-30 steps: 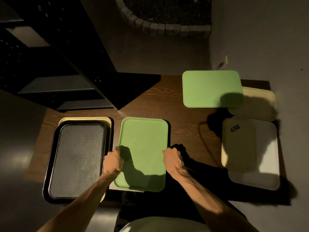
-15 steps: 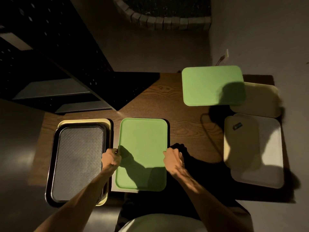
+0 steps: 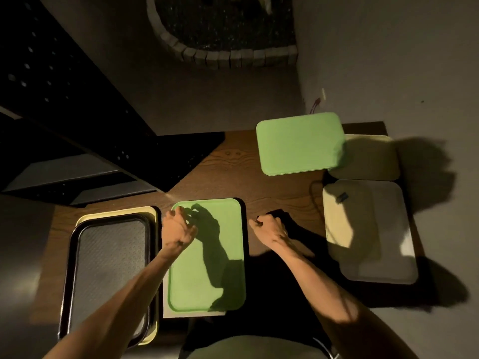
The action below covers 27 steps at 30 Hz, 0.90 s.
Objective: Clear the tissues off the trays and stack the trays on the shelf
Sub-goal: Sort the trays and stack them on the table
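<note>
No tissues were to be seen on any tray. The near green tray lay flat at the table's near edge, held by neither hand. The left hand hovered over its far left corner, fingers loosely curled, empty. The right hand was curled, empty, just right of it. Clearing was judged done; stacking remained, with the black tray left, another green tray far right, and pale trays right, none shelved on the dark shelf.

Dim cafeteria-type tray station: wooden table spread with plastic serving trays, dark perforated metal shelf rack beside it, brick-edged planter beyond.
</note>
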Available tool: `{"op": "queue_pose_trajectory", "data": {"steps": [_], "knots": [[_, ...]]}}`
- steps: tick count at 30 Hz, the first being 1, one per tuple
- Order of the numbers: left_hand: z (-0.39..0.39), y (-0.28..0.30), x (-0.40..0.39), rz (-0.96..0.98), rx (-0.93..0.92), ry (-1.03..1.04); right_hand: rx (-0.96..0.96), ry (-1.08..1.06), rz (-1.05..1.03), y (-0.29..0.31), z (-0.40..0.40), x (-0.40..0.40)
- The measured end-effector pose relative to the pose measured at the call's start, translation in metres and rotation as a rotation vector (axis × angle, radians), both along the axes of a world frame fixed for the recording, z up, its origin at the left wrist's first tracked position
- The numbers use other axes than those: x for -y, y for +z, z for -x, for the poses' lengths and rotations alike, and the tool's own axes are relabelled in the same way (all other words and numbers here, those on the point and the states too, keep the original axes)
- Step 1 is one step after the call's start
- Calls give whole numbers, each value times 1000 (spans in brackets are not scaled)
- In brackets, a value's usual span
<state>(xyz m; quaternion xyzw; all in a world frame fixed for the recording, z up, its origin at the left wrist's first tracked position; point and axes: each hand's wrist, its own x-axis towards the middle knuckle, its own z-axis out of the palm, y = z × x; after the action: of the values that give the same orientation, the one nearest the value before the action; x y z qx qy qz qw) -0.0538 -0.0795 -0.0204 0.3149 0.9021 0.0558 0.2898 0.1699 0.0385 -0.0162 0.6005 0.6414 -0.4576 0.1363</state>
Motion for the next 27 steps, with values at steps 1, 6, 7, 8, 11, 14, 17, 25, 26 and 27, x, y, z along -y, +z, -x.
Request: {"op": "queue_pose_trajectory", "data": {"steps": [1,6,7,8,11,14,17,25,26,27], "knots": [[-5,6,-13,-23,6,-21,-6,-19,-22,4,-4,-9],[-33,23,-73,-87,115,-164,-18,-122,-109,23,-29,-49],[-39,25,-85,-85,134,-188,-24,-150,-122,24,-36,-57],[-45,26,-97,-89,150,-211,-35,-181,-129,23,-44,-64],[-65,24,-130,-107,205,-226,-76,-283,-115,18,-64,-85],[-86,18,-160,-100,254,-248,-122,-372,-97,7,-78,-106],[-101,5,-184,-68,271,-262,-202,-492,-27,-26,-79,-127],[-116,-27,-226,21,284,-469,-465,-1055,145,-65,-60,-173],[-117,-30,-231,26,279,-496,-483,-1160,147,-62,-58,-178],[-117,-33,-234,29,275,-518,-516,-1252,168,-60,-57,-183]]}}
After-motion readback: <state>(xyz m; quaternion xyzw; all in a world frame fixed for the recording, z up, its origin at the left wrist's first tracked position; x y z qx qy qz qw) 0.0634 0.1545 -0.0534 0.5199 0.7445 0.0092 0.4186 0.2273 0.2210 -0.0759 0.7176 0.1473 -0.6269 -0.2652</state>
